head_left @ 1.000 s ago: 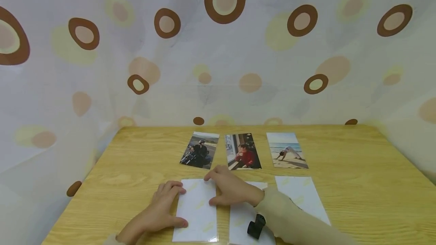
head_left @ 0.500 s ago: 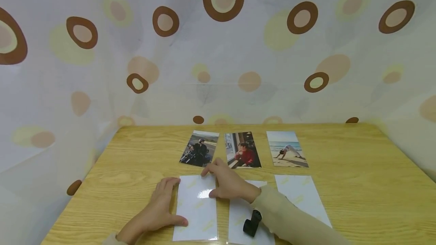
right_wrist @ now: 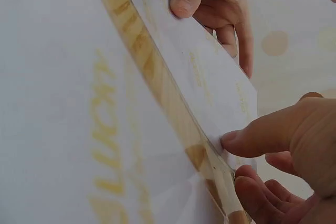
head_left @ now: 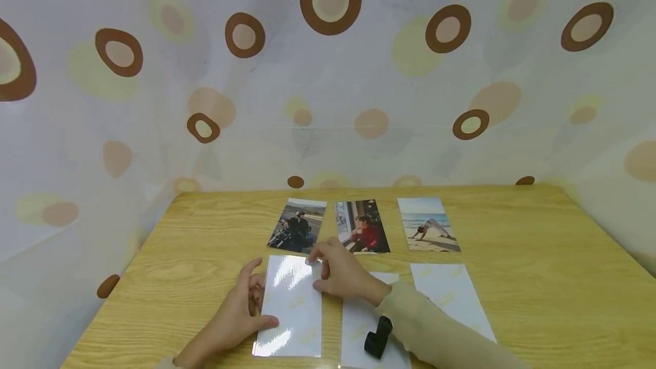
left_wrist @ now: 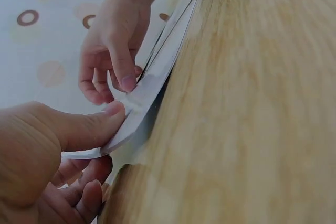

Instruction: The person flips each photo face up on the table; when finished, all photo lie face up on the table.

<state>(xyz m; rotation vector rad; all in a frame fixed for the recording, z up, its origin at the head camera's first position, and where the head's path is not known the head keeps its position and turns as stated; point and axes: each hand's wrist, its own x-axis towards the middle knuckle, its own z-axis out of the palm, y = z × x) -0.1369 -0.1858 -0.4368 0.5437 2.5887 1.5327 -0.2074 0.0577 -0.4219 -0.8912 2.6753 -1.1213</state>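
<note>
A white photo print (head_left: 289, 309), its back with faint yellow lettering facing up, is lifted at its edge off the table, glare on its glossy surface. My left hand (head_left: 233, 309) grips its left edge; in the left wrist view the thumb (left_wrist: 94, 127) lies on top and curled fingers are beneath. At the upper right edge, my right hand (head_left: 345, 271) pinches the same print between thumb and forefinger, as the right wrist view shows with its thumb (right_wrist: 262, 135) on the sheet. The print's underside is hidden.
Two more face-down white prints, a middle one (head_left: 353, 323) partly under the right forearm and a right one (head_left: 451, 295), lie alongside. Behind are a motorcycle photo (head_left: 297, 226), a red-sweater photo (head_left: 365, 229) and a beach photo (head_left: 429, 226) on the wooden table (head_left: 538, 278).
The left print has risen and shifted slightly away from me, its glare growing. My left fingers have gone from beside its edge to curling under it. The right hand stays near its upper right.
</note>
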